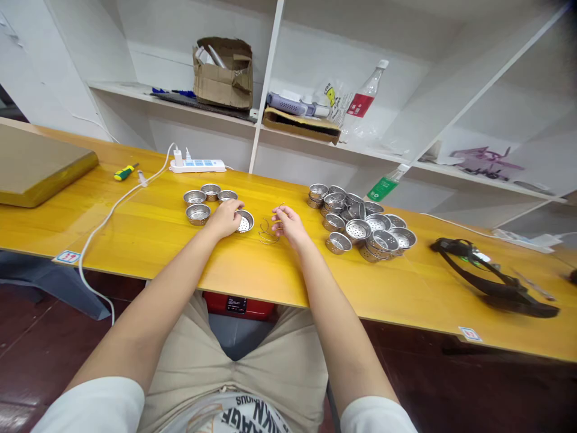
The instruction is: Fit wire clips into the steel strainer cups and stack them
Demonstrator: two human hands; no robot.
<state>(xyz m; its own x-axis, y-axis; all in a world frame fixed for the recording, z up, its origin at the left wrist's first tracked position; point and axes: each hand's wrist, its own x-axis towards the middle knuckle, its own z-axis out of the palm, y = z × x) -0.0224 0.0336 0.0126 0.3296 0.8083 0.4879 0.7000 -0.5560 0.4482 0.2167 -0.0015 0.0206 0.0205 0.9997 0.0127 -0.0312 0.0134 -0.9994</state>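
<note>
My left hand [224, 219] is closed at the left rim of a perforated metal cup [244, 222] on the yellow table [265, 273]. Several similar cups, one of them a metal cup [198, 214], stand beyond and to the left of it. To the right, my right hand [287, 224] pinches a thin wire ring [280, 206] between thumb and fingers. Below and left of that hand, several loose wire rings [267, 233] lie on the table. A larger group of perforated cups [358, 229], partly stacked, stands farther right.
A white power strip [198, 166] with a cable, a screwdriver [125, 172] and a flat box [40, 162] are at the left. A green bottle [383, 187] stands behind the cups. A black strapped object [491, 276] lies right. Shelves rise behind.
</note>
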